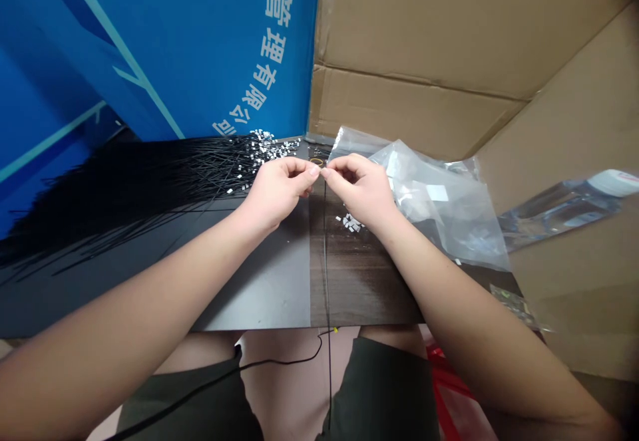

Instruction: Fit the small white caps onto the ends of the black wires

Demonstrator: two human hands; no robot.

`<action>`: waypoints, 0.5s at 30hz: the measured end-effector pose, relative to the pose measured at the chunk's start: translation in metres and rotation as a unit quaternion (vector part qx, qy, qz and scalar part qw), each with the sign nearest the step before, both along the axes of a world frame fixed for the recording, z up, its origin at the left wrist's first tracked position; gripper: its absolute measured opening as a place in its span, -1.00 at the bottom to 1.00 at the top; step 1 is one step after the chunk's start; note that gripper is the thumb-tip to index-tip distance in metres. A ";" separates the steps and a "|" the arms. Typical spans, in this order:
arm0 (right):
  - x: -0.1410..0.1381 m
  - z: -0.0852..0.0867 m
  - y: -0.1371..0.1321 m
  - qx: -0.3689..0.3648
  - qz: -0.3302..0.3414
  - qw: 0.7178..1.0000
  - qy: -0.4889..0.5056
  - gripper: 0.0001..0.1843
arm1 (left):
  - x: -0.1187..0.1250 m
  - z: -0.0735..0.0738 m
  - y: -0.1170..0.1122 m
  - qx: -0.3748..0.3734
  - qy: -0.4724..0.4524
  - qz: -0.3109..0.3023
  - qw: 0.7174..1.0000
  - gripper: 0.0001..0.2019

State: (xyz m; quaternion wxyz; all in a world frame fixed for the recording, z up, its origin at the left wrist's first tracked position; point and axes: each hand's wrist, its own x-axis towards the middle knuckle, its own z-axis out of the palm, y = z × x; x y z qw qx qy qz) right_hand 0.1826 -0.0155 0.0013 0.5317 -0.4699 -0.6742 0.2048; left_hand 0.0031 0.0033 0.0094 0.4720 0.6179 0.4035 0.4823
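Observation:
My left hand (277, 191) and my right hand (362, 188) meet fingertip to fingertip above the table, each in a pinch. A thin black wire (326, 255) hangs straight down from my right fingertips, past the table's front edge. What my left fingertips pinch is too small and covered to make out. Just below my right hand lies a small heap of white connectors (351, 223). To the left of my left hand spreads a big bundle of black wires (150, 171), with white pieces (262, 148) at their near-hand ends.
Clear plastic bags (439, 195) lie on the right of the table (369, 288). Beyond them a water bottle (564, 208) leans sideways. A cardboard wall (414, 35) and a blue panel (210, 42) stand behind. A black cable (279, 362) with a yellow tip runs below the edge.

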 end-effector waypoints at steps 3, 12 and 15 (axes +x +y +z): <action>0.001 -0.001 0.001 0.005 0.000 1.000 -0.009 -0.88 | -0.005 0.005 0.000 0.041 0.086 0.012 0.995 -0.74; 0.002 0.001 0.001 -0.018 0.023 0.998 -0.046 -0.90 | -0.012 0.012 0.003 0.107 0.222 0.005 0.969 -0.80; 0.002 0.001 0.001 -0.073 0.043 0.996 -0.023 -0.86 | -0.013 0.008 0.004 0.100 0.213 0.002 0.972 -0.79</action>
